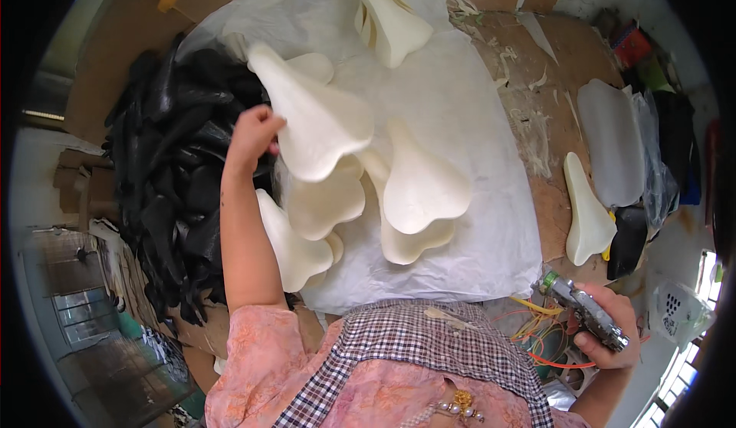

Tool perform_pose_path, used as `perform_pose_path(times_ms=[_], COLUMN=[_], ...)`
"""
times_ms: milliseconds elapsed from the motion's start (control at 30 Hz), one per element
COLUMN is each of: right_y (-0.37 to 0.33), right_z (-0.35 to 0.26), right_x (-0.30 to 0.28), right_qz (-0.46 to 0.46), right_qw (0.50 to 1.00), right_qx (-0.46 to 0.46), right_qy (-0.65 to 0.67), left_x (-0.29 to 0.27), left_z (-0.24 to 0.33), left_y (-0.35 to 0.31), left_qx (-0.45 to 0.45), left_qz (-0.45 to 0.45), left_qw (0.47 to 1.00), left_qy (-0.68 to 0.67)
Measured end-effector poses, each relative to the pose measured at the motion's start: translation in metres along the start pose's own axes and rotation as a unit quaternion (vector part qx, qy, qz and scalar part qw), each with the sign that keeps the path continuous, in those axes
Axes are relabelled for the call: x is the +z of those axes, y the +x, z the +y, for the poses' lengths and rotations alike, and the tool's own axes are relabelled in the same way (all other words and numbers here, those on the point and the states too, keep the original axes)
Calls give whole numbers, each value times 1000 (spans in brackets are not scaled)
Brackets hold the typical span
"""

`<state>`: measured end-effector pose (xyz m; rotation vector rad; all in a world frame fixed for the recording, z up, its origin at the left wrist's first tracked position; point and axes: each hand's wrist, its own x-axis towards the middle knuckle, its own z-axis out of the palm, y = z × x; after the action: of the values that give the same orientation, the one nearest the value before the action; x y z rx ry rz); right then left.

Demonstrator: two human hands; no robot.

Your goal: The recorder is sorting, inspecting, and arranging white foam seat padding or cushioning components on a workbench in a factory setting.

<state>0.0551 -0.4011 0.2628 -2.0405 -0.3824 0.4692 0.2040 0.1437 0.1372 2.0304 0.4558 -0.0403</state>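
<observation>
Cream foam seat pad (318, 125) in our left hand (253, 133), fingers pinched on its narrow end, arm stretched out, pad lifted over white sheet (475, 221) on bench. Several pads (422, 186) lie there already. Black covers (176, 167) heaped beside, untouched. Right hand (613, 336) wrapped tight round metal spray gun (584, 311), held low.

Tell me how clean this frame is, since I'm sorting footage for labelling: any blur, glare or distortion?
Head view: strong fisheye, black corners, table edges bending near the rim; daylight blows out the window at lower right; even, soft light on the white foam pads, with little shadow; the left hand and the spray gun in the right hand look fairly sharp; the black pile loses detail.
</observation>
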Motion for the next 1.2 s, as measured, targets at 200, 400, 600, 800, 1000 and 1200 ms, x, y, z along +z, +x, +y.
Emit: perform_pose_path(times_ms=[200,400,600,800,1000,1200], right_y=[19,68,82,106,140,143], right_z=[4,6,30,52,53,26], right_x=[7,5,12,2,5,10], right_qz=[186,201,268,155,113,209], right_qw=[975,972,924,970,987,961], right_qx=[-5,-36,-104,-1,-44,-133], right_qy=[124,117,251,186,109,124], left_x=[-16,46,160,218,124,14], left_z=[-72,-4,-4,4,-20,-27], left_y=[-1,93,202,220,199,150], left_qx=[-37,126,25,15,88,-34], left_qz=[84,108,52,106,128,102], left_qw=[970,968,997,981,982,982], left_qy=[227,188,49,159,105,-154])
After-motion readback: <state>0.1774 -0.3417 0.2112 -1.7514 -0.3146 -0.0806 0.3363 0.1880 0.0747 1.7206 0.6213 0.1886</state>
